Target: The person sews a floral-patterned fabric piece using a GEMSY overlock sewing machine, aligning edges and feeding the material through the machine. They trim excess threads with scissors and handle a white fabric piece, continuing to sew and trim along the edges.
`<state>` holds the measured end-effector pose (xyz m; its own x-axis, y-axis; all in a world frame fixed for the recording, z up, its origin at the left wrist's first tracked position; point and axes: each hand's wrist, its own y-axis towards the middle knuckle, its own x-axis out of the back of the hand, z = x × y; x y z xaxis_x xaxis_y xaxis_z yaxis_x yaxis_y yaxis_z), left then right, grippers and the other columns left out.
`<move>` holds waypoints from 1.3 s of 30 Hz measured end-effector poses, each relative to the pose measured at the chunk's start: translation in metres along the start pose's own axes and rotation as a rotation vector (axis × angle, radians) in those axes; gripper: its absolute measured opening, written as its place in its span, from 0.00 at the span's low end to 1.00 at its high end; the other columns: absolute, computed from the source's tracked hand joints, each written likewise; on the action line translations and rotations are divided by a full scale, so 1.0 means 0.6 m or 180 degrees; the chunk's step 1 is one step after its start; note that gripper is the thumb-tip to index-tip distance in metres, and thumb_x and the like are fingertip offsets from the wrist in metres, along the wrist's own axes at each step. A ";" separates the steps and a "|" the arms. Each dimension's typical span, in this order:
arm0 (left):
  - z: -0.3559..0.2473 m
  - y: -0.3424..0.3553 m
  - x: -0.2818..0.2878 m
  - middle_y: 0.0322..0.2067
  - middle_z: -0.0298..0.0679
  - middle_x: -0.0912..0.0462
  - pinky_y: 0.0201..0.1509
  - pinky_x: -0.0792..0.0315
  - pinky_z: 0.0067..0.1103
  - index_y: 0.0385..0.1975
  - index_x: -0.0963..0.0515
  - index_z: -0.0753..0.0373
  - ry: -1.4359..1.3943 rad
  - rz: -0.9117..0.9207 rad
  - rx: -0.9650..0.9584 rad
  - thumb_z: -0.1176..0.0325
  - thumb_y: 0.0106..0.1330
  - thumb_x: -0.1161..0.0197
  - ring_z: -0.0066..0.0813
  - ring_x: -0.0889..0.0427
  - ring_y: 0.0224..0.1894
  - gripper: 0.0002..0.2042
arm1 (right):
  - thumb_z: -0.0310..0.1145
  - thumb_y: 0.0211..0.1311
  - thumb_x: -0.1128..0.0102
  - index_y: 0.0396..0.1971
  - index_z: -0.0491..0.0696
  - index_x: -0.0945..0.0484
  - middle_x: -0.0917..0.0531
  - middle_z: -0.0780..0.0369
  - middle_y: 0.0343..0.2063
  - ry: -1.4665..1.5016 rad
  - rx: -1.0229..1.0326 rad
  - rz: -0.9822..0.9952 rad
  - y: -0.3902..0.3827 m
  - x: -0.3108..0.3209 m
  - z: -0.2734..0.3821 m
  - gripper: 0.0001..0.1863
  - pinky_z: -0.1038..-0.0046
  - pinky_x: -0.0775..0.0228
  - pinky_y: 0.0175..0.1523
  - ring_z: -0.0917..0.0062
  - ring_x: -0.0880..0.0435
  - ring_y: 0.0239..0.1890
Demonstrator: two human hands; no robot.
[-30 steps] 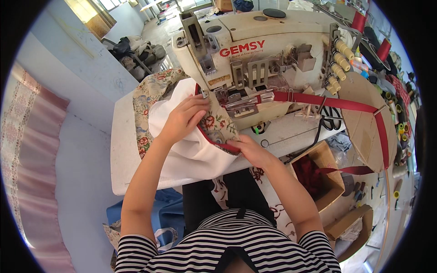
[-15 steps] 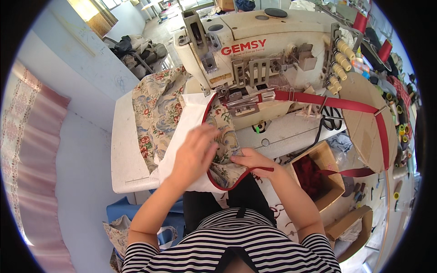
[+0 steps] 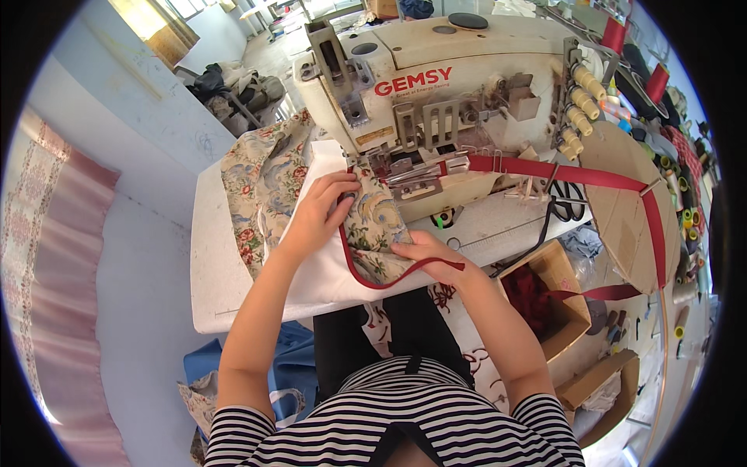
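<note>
A floral fabric piece (image 3: pixel 373 226) with a white layer (image 3: pixel 311 272) lies under the sewing machine's (image 3: pixel 467 93) needle area, its edge bound in dark red tape. My left hand (image 3: pixel 317 214) is close in front of the needle area, fingers curled and thumb against the bound edge, gripping it. At the fabric's right side my right hand (image 3: pixel 428 253) pinches the edge, thumb on top and the other fingers mostly hidden. A loose tail of red binding (image 3: pixel 447 262) lies over that hand. More red tape (image 3: pixel 599 177) runs from the right into the machine's metal folder (image 3: pixel 424 170).
The white machine table (image 3: pixel 214 265) carries more floral cloth (image 3: pixel 261 179) on the left. A cardboard disc (image 3: pixel 622 210) stands right of the machine. Below it, an open carton (image 3: pixel 556 303) holds red tape. Blue cloth (image 3: pixel 292 362) hangs under the table's front edge.
My left hand has moved away from me, up to the needle area, and closed on the bound edge. The near part of the fabric has shifted toward the machine and lies flatter; my right hand moved slightly.
</note>
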<state>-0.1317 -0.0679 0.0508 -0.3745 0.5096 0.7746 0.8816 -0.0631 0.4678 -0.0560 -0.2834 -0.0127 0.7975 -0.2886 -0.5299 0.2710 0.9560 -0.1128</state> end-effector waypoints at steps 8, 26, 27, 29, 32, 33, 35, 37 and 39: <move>-0.037 -0.021 0.025 0.32 0.41 0.22 0.44 0.28 0.32 0.28 0.24 0.62 0.0592 0.0114 -0.1073 0.63 0.53 0.34 0.41 0.24 0.38 0.10 | 0.36 0.66 0.50 0.48 0.37 0.29 0.22 0.63 0.42 -0.0532 0.0095 -0.0451 0.025 0.001 0.014 0.18 0.79 0.32 0.48 0.82 0.24 0.42; -0.074 -0.024 -0.027 0.44 0.43 0.24 0.47 0.28 0.29 0.45 0.28 0.63 0.0147 -0.0414 0.0403 0.73 0.61 0.42 0.45 0.24 0.46 0.12 | 0.35 0.68 0.52 0.55 0.37 0.33 0.25 0.61 0.52 0.0098 -0.0005 0.0394 -0.001 0.022 -0.018 0.21 0.73 0.37 0.59 0.78 0.27 0.53; -0.070 -0.020 -0.024 0.45 0.44 0.24 0.48 0.29 0.28 0.45 0.28 0.63 0.0052 -0.0375 0.0476 0.73 0.61 0.43 0.44 0.25 0.47 0.12 | 0.35 0.69 0.53 0.55 0.38 0.33 0.25 0.61 0.51 0.0116 0.0035 0.0367 0.000 0.020 -0.013 0.20 0.74 0.36 0.58 0.78 0.27 0.52; -0.046 -0.012 -0.018 0.44 0.44 0.24 0.49 0.29 0.28 0.44 0.27 0.63 0.0125 -0.0333 0.0285 0.73 0.61 0.43 0.44 0.25 0.47 0.11 | 0.35 0.69 0.54 0.54 0.38 0.33 0.24 0.61 0.49 0.0148 0.0114 0.0315 0.006 0.008 0.001 0.20 0.74 0.34 0.56 0.80 0.26 0.51; -0.015 0.004 -0.004 0.44 0.44 0.24 0.51 0.30 0.28 0.44 0.26 0.64 0.0192 -0.0252 0.0072 0.74 0.61 0.43 0.44 0.26 0.49 0.11 | 0.36 0.70 0.55 0.54 0.38 0.33 0.23 0.62 0.48 0.0022 -0.0050 0.0191 0.025 -0.006 0.016 0.20 0.75 0.33 0.55 0.81 0.25 0.49; -0.013 0.013 0.001 0.44 0.43 0.24 0.51 0.30 0.28 0.43 0.26 0.64 0.0242 -0.0232 -0.0003 0.75 0.60 0.42 0.45 0.26 0.50 0.11 | 0.38 0.70 0.56 0.53 0.38 0.32 0.23 0.62 0.47 -0.0075 0.0087 0.0100 0.028 -0.015 0.019 0.20 0.76 0.32 0.53 0.82 0.25 0.48; -0.030 0.018 -0.001 0.43 0.43 0.25 0.49 0.30 0.29 0.42 0.26 0.64 0.0942 -0.0559 -0.0297 0.78 0.57 0.42 0.45 0.27 0.49 0.12 | 0.39 0.70 0.55 0.53 0.38 0.32 0.23 0.63 0.47 -0.0026 0.0268 -0.0101 0.036 -0.015 0.005 0.21 0.77 0.32 0.53 0.83 0.25 0.48; -0.090 -0.001 -0.008 0.32 0.42 0.24 0.40 0.30 0.30 0.31 0.27 0.64 0.0737 -0.0680 -0.0637 0.76 0.53 0.37 0.42 0.25 0.36 0.08 | 0.41 0.70 0.55 0.49 0.39 0.30 0.22 0.63 0.43 0.0071 0.0445 -0.0406 0.032 -0.020 0.004 0.20 0.76 0.32 0.50 0.82 0.25 0.45; -0.161 -0.050 -0.029 0.27 0.41 0.25 0.40 0.32 0.31 0.26 0.26 0.62 0.0527 0.0010 -0.0457 0.70 0.48 0.32 0.41 0.26 0.33 0.09 | 0.42 0.69 0.54 0.46 0.40 0.29 0.21 0.61 0.39 -0.0878 0.0656 -0.0594 0.024 -0.015 -0.011 0.20 0.74 0.32 0.46 0.80 0.24 0.42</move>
<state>-0.1793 -0.1577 0.0645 -0.4243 0.3620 0.8300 0.8373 -0.1921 0.5119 -0.0627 -0.2669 -0.0148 0.8315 -0.4870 -0.2673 0.5054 0.8629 0.0002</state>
